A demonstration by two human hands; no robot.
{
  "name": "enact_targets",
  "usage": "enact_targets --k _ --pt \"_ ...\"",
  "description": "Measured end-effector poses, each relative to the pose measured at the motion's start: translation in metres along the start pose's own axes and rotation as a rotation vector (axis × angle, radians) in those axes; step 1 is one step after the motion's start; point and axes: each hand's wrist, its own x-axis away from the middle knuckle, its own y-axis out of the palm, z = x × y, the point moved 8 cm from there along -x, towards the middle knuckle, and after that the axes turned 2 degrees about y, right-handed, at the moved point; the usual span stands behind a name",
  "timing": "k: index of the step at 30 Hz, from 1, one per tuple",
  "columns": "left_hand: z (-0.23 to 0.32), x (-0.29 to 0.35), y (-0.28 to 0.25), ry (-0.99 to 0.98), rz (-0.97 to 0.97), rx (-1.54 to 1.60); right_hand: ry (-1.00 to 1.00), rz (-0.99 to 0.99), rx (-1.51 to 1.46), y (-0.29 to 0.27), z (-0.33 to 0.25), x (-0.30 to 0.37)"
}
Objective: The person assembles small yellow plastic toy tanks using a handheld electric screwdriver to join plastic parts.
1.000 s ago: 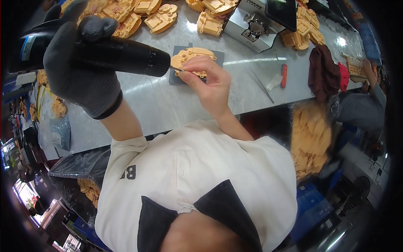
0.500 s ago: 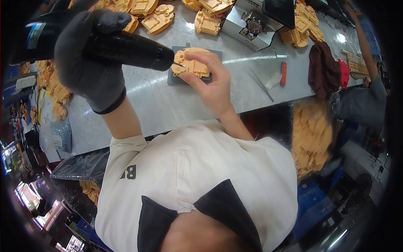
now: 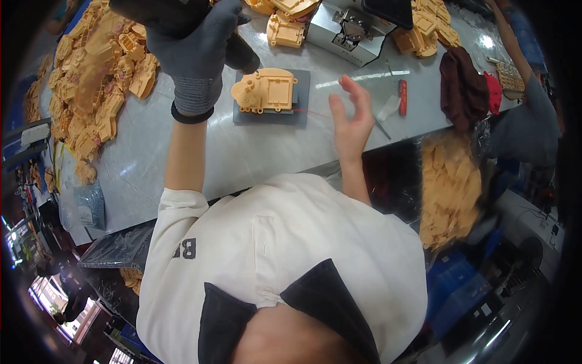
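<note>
A yellow plastic housing [image 3: 279, 91] lies on a dark grey block [image 3: 303, 82] on the worktable, its ribs and small posts facing up. From its lower right side a thin red wire [image 3: 312, 113] runs toward my right hand [image 3: 353, 121]. That hand is bare, to the right of the block, with thumb and fingers apart and nothing seen between them. My left hand [image 3: 197, 64], in a grey glove, is closed around a black electric screwdriver [image 3: 242, 56]. The tool's front end is just beyond the housing's upper left edge; its bit is hard to make out.
Piles of yellow housings [image 3: 97, 79] cover the table's left; more lie at the back. A silver machine [image 3: 345, 33] stands behind the block. Rightward are tweezers [image 3: 382, 129], a red-handled tool [image 3: 402, 97] and a dark red cloth [image 3: 464, 88]. Another person's arm [image 3: 515, 48] reaches in at right.
My right hand has let go of the housing and moved right, fingers spread. The screwdriver has come off the housing toward the back, with my left hand. The red wire now shows.
</note>
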Motion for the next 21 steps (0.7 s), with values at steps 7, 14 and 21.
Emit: enact_targets --k 7,14,21 --pt "-0.007 -0.002 0.002 0.149 -0.216 -0.074 0.0 0.05 -0.004 -0.01 0.0 -0.002" --pt "-0.014 -0.001 -0.002 0.122 -0.203 -0.12 0.005 0.063 -0.021 -0.011 0.002 -0.002" --pt "-0.017 0.002 -0.002 0.082 -0.182 -0.116 0.005 0.066 -0.037 -0.011 0.003 -0.001"
